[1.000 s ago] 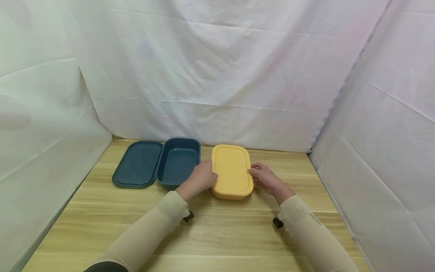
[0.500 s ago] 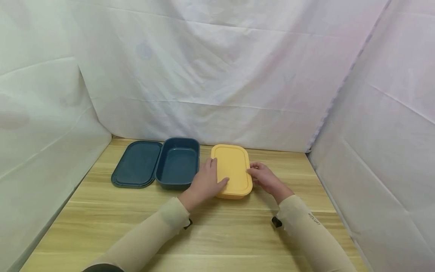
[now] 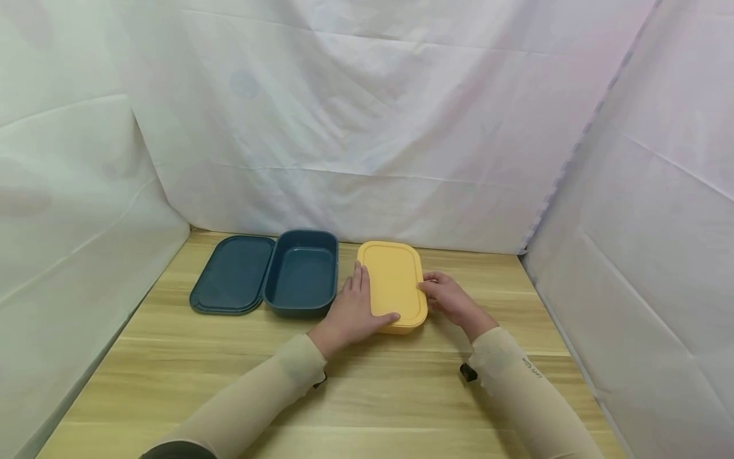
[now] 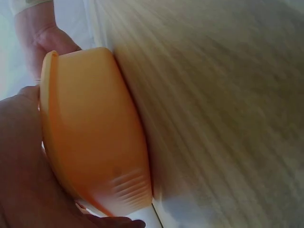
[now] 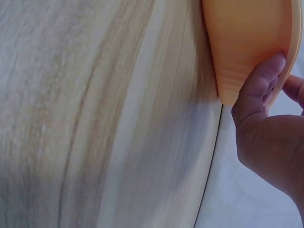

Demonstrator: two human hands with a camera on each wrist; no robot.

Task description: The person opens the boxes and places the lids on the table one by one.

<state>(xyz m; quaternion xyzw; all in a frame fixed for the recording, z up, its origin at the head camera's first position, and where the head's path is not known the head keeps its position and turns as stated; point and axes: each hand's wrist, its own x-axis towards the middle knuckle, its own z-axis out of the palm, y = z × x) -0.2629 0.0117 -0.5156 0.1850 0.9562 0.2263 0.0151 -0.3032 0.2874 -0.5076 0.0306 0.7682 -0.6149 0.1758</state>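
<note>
Yellow box (image 4: 95,123): on the table (image 3: 390,395), right of the blue box (image 3: 304,274)
Left hand (image 3: 352,312): spread over the lid (image 3: 395,274)
Right hand (image 3: 450,298): pinching lid's right edge
Lid work: current step, I reckon
Lid next: steady box, even grip, probably

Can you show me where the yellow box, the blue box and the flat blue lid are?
Yellow box (image 3: 395,284): head view, on its flat top.
Blue box (image 3: 302,277): head view, on the bare floor inside.
Blue lid (image 3: 234,274): head view, on its flat middle.
</note>
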